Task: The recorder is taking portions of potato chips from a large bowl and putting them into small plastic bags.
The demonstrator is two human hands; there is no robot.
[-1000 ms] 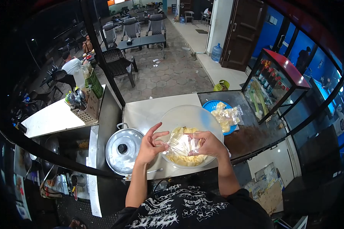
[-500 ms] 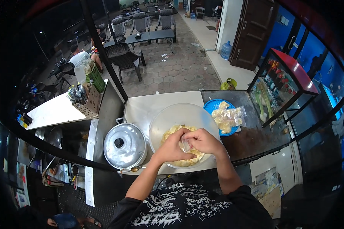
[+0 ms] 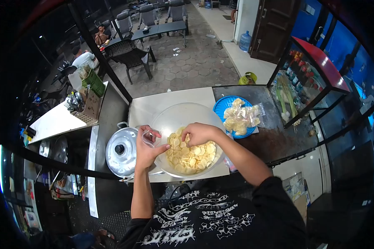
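A large translucent bowl stands on the counter with many thin, round, pale-yellow crackers in its bottom. My left hand is at the bowl's left rim, its thumb and fingers curled round a small clear plastic bag. Down among the crackers, my right hand reaches in from the right with its fingers bent and pinched; its fingertips are partly hidden. To the right of the bowl, a blue plate bears several clear bags filled with crackers.
A lidded metal pot stands close at the bowl's left. Farther left is a basket of cutlery. A glass display case with a red top stands to the right, near long green stalks. A dark post rises beyond the counter.
My hands, which were together over the bowl's middle, have parted. The left has moved left with the plastic bag, and the right has gone down into the crackers. The whole view has shifted slightly.
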